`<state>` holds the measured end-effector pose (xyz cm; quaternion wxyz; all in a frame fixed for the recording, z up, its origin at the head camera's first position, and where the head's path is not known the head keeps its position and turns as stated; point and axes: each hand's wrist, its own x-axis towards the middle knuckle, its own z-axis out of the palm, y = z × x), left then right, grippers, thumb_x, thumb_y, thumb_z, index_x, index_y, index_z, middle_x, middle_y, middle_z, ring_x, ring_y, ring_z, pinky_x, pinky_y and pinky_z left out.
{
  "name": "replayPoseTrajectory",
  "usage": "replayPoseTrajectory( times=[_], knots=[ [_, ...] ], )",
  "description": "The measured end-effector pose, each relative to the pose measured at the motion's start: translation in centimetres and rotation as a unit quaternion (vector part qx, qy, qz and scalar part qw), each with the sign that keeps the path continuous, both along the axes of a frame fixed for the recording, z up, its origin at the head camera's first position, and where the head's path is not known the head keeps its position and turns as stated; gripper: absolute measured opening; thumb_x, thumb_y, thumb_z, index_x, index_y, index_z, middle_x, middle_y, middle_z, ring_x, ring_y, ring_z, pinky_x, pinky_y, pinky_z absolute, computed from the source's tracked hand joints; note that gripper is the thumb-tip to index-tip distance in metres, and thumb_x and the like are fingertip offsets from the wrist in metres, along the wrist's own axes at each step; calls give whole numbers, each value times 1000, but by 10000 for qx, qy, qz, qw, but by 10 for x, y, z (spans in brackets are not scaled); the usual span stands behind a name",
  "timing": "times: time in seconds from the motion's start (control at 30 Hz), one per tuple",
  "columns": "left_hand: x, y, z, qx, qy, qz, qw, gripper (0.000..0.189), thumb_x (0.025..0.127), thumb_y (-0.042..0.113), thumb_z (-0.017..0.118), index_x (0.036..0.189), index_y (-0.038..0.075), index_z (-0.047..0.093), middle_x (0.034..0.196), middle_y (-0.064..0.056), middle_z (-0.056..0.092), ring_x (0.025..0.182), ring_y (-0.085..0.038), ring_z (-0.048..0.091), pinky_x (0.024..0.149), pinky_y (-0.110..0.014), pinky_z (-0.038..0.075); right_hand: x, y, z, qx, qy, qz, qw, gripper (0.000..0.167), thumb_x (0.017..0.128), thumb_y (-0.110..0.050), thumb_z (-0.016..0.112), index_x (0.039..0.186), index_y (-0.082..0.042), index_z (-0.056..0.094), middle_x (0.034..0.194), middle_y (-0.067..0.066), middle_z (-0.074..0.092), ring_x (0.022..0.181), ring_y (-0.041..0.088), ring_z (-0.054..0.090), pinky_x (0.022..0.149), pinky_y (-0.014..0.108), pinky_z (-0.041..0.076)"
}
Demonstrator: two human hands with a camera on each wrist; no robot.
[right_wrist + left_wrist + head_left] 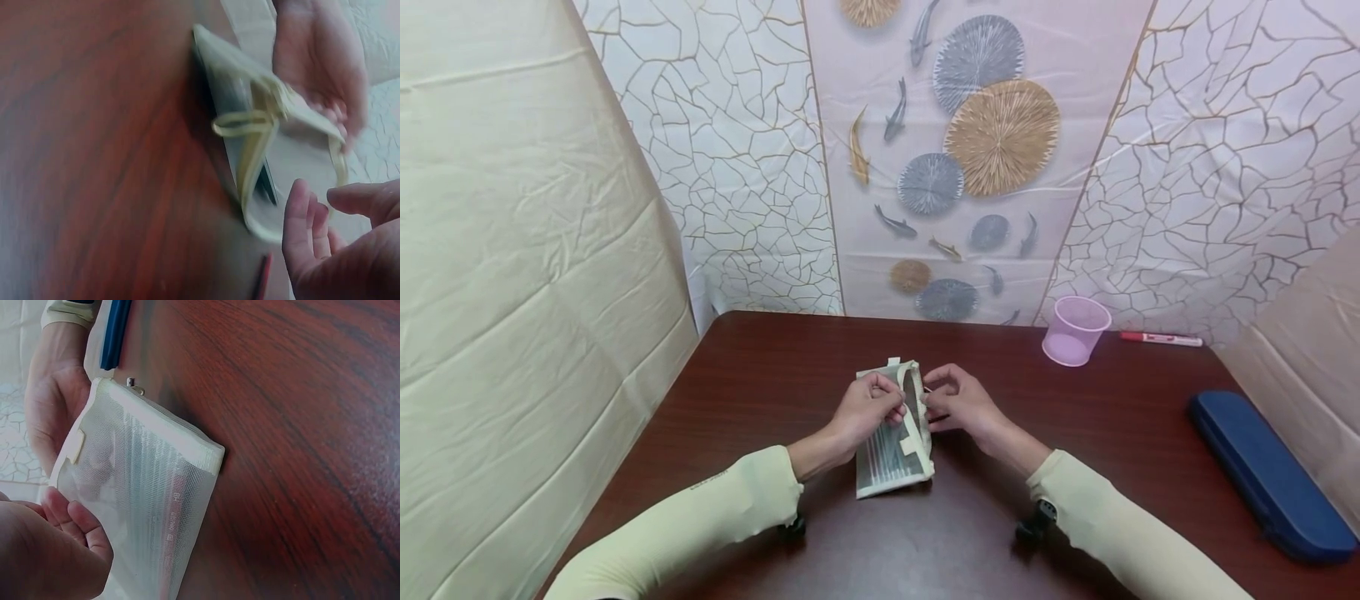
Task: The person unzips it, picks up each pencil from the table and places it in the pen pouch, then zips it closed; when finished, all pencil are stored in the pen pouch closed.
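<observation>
A pale mesh zip pouch [891, 479] with cream trim lies between the hands, its zipped side gaping. Several slim sticks [147, 506], pencil-like, show through the mesh; one bears the letters HB. My left hand [867, 408] pinches the pouch's rim with curled fingers. My right hand [962, 406] is at the other side of the opening, its thumb and fingers apart in the right wrist view, where nothing is seen between them. Inside the mouth a dark slender tip [267, 184] shows. A metal zip pull [134, 386] hangs at one corner of the pouch.
A pink see-through cup [1075, 333] stands at the back right of the brown table [760, 350]. Beside it lies a red and white marker [1161, 339]. A long blue case [1270, 475] rests along the right edge. Patterned cloth hangs behind.
</observation>
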<state>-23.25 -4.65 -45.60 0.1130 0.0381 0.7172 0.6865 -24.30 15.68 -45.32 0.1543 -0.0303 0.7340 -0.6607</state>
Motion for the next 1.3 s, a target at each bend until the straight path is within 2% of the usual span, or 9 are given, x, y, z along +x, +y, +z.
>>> replayPoseTrajectory(
  times=[0.1,0.27,0.37,0.43,0.53,0.63,0.8,1.0,1.3],
  knots=[
    [1,-1,0,54,-6,10,10000,9,100,6,65,106,2,60,79,-2,71,68,-7,67,71,-25,61,-3,14,2,-80,64,-116,9999,40,99,-4,65,134,4,48,102,13,68,84,24,72,78,43,67],
    [2,-3,-1,149,-47,34,9999,8,99,4,64,106,1,59,77,0,70,67,-7,67,70,-23,60,-13,40,-2,-221,86,-248,9994,37,102,-8,65,132,6,50,100,1,69,86,21,73,76,35,67],
    [2,-4,-3,137,-76,49,9999,7,100,3,63,105,1,60,77,1,70,67,-7,67,70,-23,59,-19,54,-6,-102,164,-338,9992,40,103,-9,65,135,9,50,98,-2,70,84,19,73,76,35,67],
    [2,-5,-4,133,-91,59,9999,6,100,3,63,104,1,60,77,1,70,67,-7,66,70,-23,59,-23,63,-9,73,222,-304,9993,42,103,-11,66,136,11,51,102,1,72,85,19,73,77,36,67],
    [2,-7,-5,127,-69,58,9999,6,100,3,63,104,1,60,77,1,70,67,-7,67,70,-24,59,-31,77,-13,371,267,-90,9989,46,102,-12,68,138,12,53,112,12,74,88,23,73,79,37,67],
    [2,-7,-6,125,-72,45,9999,6,99,3,63,104,1,60,77,1,70,67,-7,67,69,-23,59,-41,89,-17,690,246,384,9966,49,101,-14,71,140,10,54,117,20,73,91,23,73,80,38,67],
    [1,-6,-9,137,-164,-3,9998,7,99,3,63,105,0,60,77,0,70,67,-6,67,69,-22,59,-53,103,-26,915,119,1096,9897,50,97,-9,74,141,6,56,103,12,69,94,17,71,83,38,67],
    [-2,-1,-8,76,-266,-55,9996,5,100,3,61,104,1,59,79,-2,71,68,-7,67,69,-22,59,-55,113,-28,927,135,1417,9855,52,94,-9,78,141,1,59,101,10,63,91,15,70,88,38,66],
    [-4,0,-15,43,-379,-67,9992,6,100,5,62,104,1,60,81,-3,70,70,-8,67,70,-23,59,-52,104,-20,1748,727,1801,9652,45,90,-12,84,130,0,68,98,15,59,83,19,63,78,31,65]
  ],
)
